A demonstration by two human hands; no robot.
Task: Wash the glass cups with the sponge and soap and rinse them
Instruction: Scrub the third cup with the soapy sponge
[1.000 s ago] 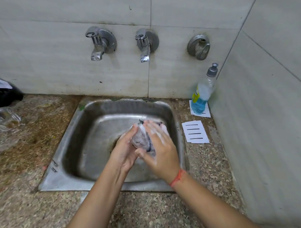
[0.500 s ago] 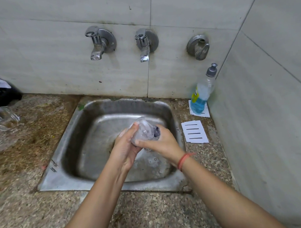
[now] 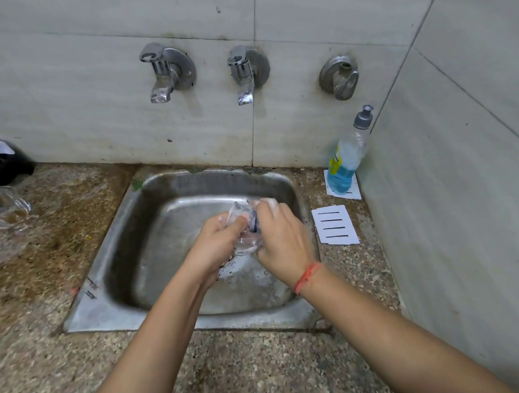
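far left on the counter [image 3: 62, 232], a second cup [image 3: 5, 206] lies apart from the sink, looks unwashed w/ brownish residue inside. moving right, over the sink [image 3: 113, 260] basin, left hand [image 3: 215, 242] has fingers curled round the glass cup [image 3: 241, 226], holding it above the drain, cup tilted on its side. dark blue sponge [image 3: 255, 224] shows just at the cup's right edge, pressed vs the glass. right hand [image 3: 280, 242] is closed over it, knuckles up, fingers wrapped on the sponge; how far the sponge sits inside the cup can't be told, blurred.

change: half a sec ago the right wrist was turned lower & the cup mouth was plain to see; now that hand has rolled back over the top. reads as a twisting scrub stroke, so soaping is prob mid-way, rinse not begun. no water visible from either tap [image 3: 245, 76].

further right: white card [image 3: 335, 225], then soap bottle [image 3: 346, 158] in the corner, untouched.
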